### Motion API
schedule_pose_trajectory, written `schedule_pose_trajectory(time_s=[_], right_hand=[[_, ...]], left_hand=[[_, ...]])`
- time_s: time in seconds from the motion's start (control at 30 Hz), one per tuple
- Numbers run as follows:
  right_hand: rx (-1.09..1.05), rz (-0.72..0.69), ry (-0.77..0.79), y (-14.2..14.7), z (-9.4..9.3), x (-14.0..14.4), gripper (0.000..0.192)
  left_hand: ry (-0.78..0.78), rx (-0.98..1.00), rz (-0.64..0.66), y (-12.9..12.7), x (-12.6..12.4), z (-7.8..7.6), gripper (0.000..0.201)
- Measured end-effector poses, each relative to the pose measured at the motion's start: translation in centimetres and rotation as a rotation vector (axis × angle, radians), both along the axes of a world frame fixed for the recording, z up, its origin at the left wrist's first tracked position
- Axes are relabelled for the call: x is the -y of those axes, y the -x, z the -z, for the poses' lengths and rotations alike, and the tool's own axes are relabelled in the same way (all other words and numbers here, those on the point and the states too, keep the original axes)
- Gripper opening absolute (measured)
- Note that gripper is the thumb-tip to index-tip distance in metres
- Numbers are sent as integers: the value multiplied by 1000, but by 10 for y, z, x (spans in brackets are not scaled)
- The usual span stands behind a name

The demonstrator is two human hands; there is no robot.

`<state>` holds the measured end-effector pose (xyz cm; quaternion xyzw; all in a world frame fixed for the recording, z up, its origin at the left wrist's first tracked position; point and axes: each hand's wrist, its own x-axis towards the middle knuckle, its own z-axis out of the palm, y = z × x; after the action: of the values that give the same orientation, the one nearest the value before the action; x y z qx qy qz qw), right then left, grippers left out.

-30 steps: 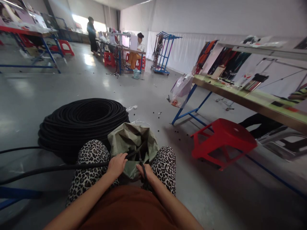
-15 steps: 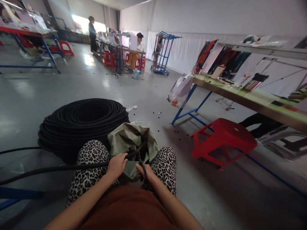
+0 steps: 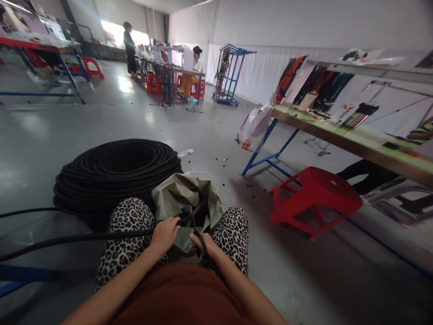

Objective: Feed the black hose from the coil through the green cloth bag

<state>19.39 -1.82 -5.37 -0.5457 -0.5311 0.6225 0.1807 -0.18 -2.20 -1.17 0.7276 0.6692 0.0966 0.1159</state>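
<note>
Black cord coil (image 3: 101,187) beside the sack (image 3: 169,192); left hand (image 3: 165,234) grips cord (image 3: 125,234), right hand (image 3: 207,245) clasps scissors (image 3: 200,238); plastic stool (image 3: 318,192) rightward.

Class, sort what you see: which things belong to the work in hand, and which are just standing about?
Work in hand:
- thick black cord, in the left hand
- black-handled metal scissors, in the right hand
- open, crumpled olive-green sack
- large round coil of black cord, probably

Just about:
- red plastic stool
- small light-blue bucket

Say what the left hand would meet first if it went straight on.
The left hand would likely meet the scissors in the right hand, just past the cord end; depth is unclear.
</note>
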Motion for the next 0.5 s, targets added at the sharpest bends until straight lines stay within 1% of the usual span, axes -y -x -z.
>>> schedule_pose_trajectory(time_s=[0.13, 0.33, 0.5], right_hand=[[15, -24, -19, -1, -5, 1, 44], [21, -7, 15, 2, -2, 0, 42], [29, -3, 34, 2, -1, 0, 46]], left_hand=[[0, 11, 6, -1, 2, -1, 33], [10, -15, 29, 0, 3, 3, 34], [36, -19, 36, -1, 4, 2, 35]])
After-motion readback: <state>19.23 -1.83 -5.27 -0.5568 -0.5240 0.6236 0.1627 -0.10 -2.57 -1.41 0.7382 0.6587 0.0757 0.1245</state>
